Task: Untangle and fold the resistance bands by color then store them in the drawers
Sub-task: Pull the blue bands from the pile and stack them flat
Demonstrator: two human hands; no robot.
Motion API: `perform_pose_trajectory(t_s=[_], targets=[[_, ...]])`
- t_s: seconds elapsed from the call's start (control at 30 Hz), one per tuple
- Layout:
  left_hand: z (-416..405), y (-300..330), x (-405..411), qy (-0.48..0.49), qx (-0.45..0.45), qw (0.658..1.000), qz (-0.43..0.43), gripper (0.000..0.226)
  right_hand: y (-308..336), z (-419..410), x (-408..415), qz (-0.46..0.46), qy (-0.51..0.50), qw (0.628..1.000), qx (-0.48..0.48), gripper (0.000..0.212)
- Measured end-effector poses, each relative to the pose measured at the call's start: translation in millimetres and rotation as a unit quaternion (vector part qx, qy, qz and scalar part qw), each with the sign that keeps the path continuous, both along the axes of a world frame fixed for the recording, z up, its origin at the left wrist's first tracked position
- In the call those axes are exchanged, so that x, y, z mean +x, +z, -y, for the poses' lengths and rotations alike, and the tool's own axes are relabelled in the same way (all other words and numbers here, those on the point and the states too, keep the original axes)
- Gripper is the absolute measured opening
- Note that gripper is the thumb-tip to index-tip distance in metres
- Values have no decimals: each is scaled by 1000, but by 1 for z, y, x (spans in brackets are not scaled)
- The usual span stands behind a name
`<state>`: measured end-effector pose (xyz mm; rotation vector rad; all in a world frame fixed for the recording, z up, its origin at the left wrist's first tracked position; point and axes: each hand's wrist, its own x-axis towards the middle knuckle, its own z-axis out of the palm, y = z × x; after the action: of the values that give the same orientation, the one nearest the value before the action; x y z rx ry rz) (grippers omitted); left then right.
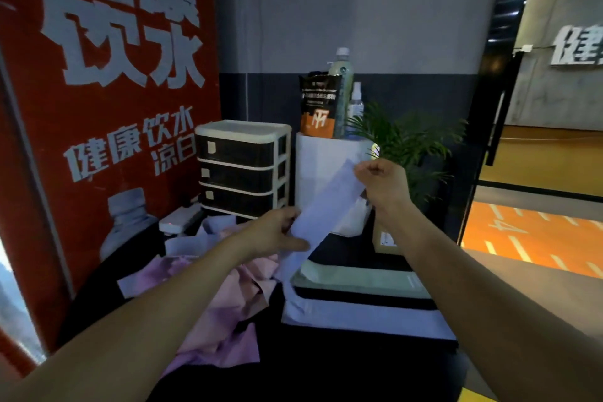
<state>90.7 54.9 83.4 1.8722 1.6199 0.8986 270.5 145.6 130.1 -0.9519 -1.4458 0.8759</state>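
Behind the dark desk [342,365] stands a grey wall, with a red poster [107,108] of white characters on my left and an orange floor beyond a doorway on my right. My left hand [277,232] pinches the low end of a pale lilac band [329,202], thumb on top and fingers curled beneath it. My right hand [381,179] is raised higher, closed in a fist round the band's upper end, so the strip runs taut on a slant between the two, lifted above the desk. Below my left forearm lies a tangled heap of pink bands [228,290] toward the desk's left edge, with more pale lilac strips [192,238] mixed in at its far side. A flat pale green and black box [365,287] sits near the right edge, resting on a lilac sheet [368,320]. At the far left corner stands a three-drawer unit [243,170] with a cream frame and dark drawers, all pushed in. Just beside it, on a white stand [323,173], are a black and orange pouch [321,104], a tall bottle [342,81] and a small spray bottle [355,104]. A green plant [408,143] spreads behind my right hand.
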Motion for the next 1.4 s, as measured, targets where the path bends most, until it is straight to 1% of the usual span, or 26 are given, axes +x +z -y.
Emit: perform_pose_trajectory(t_s=[0.03,0.1,0.13,0.2,0.23,0.3,0.37,0.43,0.47,0.53,0.63,0.7,0.77,0.83,1.1,1.2,1.3,1.4], targets=[[1,-6,-1,-6,-8,998,-63,19,-9,-3,13,-8,-10,1000,-23,16],[2,-19,-4,-11,-31,988,-148,24,-28,-6,37,-16,-28,998,-63,25],[1,-25,-7,-16,-38,984,-175,21,-38,-7,48,-19,-37,996,-82,24],[-1,-37,-11,-8,-57,973,-225,19,-56,-5,66,-25,-53,991,-120,14],[-3,-42,-14,0,-66,968,-241,24,-64,-4,74,-26,-60,989,-136,11],[-6,-52,-18,21,-79,962,-259,33,-80,-3,86,-23,-72,984,-159,13],[-7,-62,-22,44,-77,964,-252,33,-95,-3,97,-1,-97,980,-175,18],[-10,-70,-22,64,-73,970,-221,34,-107,-1,108,33,-124,973,-190,26],[-11,-74,-20,74,-71,974,-202,35,-113,0,113,49,-133,970,-197,26],[-13,-79,-13,97,-59,979,-170,33,-124,4,123,79,-152,965,-201,19],[-17,-86,4,157,-28,981,-114,18,-137,11,136,147,-180,953,-194,20],[-17,-91,16,183,0,978,-99,12,-144,16,143,176,-197,946,-186,18],[-17,-99,24,195,23,976,-94,13,-152,20,148,192,-214,940,-182,17],[-17,-108,28,204,21,975,-79,13,-160,24,151,211,-228,933,-181,16],[-12,-134,31,206,22,976,-70,15,-184,28,152,240,-235,925,-180,15],[-10,-140,29,203,30,975,-82,18,-190,28,152,254,-235,922,-175,14],[-5,-144,29,207,61,970,-112,24,-194,28,152,278,-237,920,-139,19],[2,-145,32,182,121,962,-165,28,-188,34,149,328,-226,915,-67,31]])
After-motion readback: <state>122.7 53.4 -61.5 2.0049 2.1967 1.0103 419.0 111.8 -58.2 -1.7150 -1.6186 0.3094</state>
